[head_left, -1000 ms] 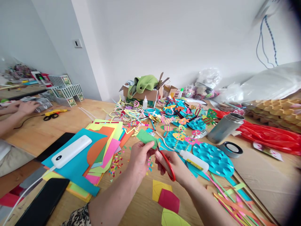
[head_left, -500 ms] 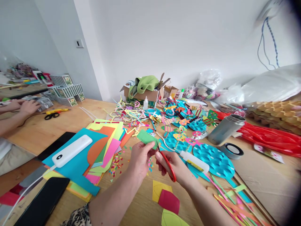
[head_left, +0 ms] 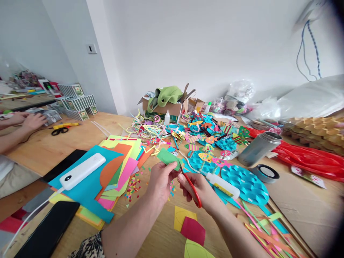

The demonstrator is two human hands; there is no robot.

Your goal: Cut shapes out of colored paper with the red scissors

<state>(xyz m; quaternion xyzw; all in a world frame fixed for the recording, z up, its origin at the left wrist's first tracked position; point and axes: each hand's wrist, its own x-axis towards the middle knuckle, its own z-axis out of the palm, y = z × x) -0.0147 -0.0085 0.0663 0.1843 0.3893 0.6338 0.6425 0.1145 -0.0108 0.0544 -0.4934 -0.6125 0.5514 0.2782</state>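
Nearest, at the bottom centre, lay three paper pieces: one yellow (head_left: pixel 180 218), one red (head_left: pixel 194 229) and one lime (head_left: pixel 197 249). One black phone (head_left: pixel 48 231) lay at the lower left.

At the centre, the left hand (head_left: pixel 161 179) pinched one green paper (head_left: pixel 166 156) between thumb and fingers, nearly shut on it. The right hand (head_left: pixel 197 184) was closed round the red handles of one pair of scissors (head_left: pixel 195 195), whose blades met the paper's right edge.

Left of the hands, one white power bank (head_left: pixel 83 172) rested on a pile of coloured sheets (head_left: pixel 94 193). To their right, one glue bottle (head_left: pixel 224 184) lay on its side; beyond it one metal flask (head_left: pixel 259 148) leaned with its top open, its inside hidden, near one round lid (head_left: pixel 266 173).

Farther back, a second bottle (head_left: pixel 167 118) stood upright before one cardboard box (head_left: pixel 176 108), which held green cloth (head_left: pixel 169 95). Clear bags (head_left: pixel 240 91) at the upper right held pinkish things too blurred to name. At the left edge, another person's two hands (head_left: pixel 33 122) were near one yellow tool (head_left: pixel 66 125).
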